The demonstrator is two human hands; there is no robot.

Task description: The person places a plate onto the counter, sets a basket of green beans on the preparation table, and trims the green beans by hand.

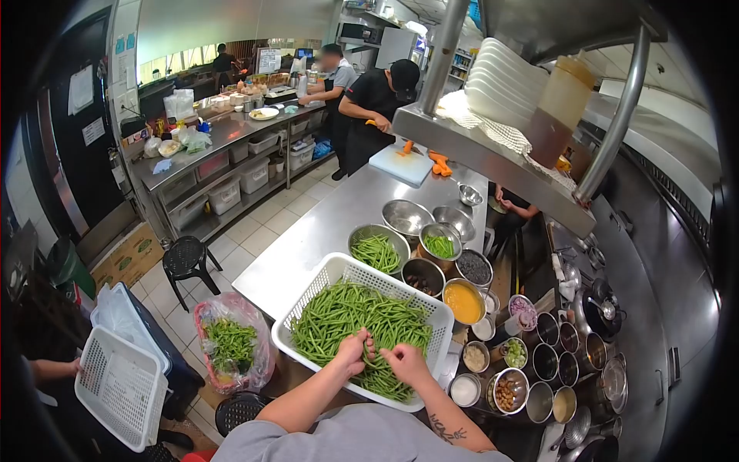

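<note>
A white perforated plastic basket is heaped with green beans. Over the pile, my left hand is closed around green beans. Just to its right, my right hand pinches with thumb and finger at what looks like a bean end, small and partly hidden. The two hands are close together but apart. Behind the basket stands a metal bowl with more green beans in it.
Metal bowls, an orange sauce pot and several small containers crowd the right side. A co-worker cuts carrots on a white board. At left, another person's hand holds a white basket. A bag of leafy greens stands below.
</note>
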